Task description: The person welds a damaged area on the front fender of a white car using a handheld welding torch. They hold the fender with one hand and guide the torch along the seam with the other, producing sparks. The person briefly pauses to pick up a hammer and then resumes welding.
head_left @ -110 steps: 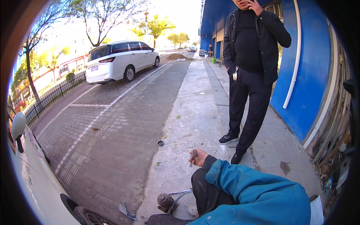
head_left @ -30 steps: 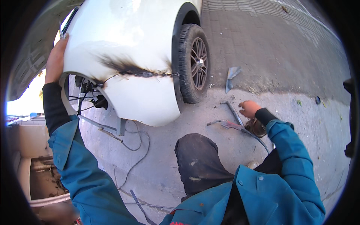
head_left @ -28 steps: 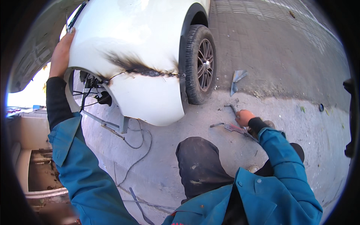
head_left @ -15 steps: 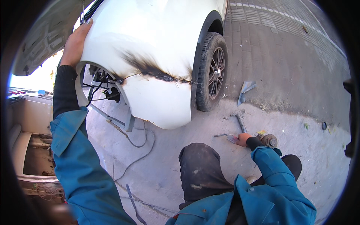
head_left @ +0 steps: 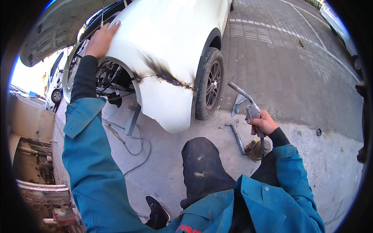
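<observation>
A scorched welded seam (head_left: 169, 79) with black burn marks runs across the white car fender (head_left: 167, 106). My left hand (head_left: 99, 40) grips the fender's front upper edge; its thumb shows on the outer side and the other fingers are partly hidden. In my right hand (head_left: 264, 123) is a welding torch (head_left: 253, 112), its bent neck pointing up and to the left, its cable hanging below. The torch is raised off the ground, apart from the fender. Below it, a hammer (head_left: 237, 138) lies on the concrete beside a round, rusty metal piece (head_left: 255, 150).
The car's front wheel (head_left: 211, 84) stands right of the fender, near a bent metal scrap (head_left: 237, 104). A cable (head_left: 147, 155) loops over the ground. The raised hood (head_left: 62, 27) is at upper left, above a metal support (head_left: 133, 119). Rusty parts (head_left: 33, 159) fill the left side.
My right hand has lifted the welding torch from the ground beside the hammer. My left hand stays on the fender. The view has shifted, and my shoe now shows below.
</observation>
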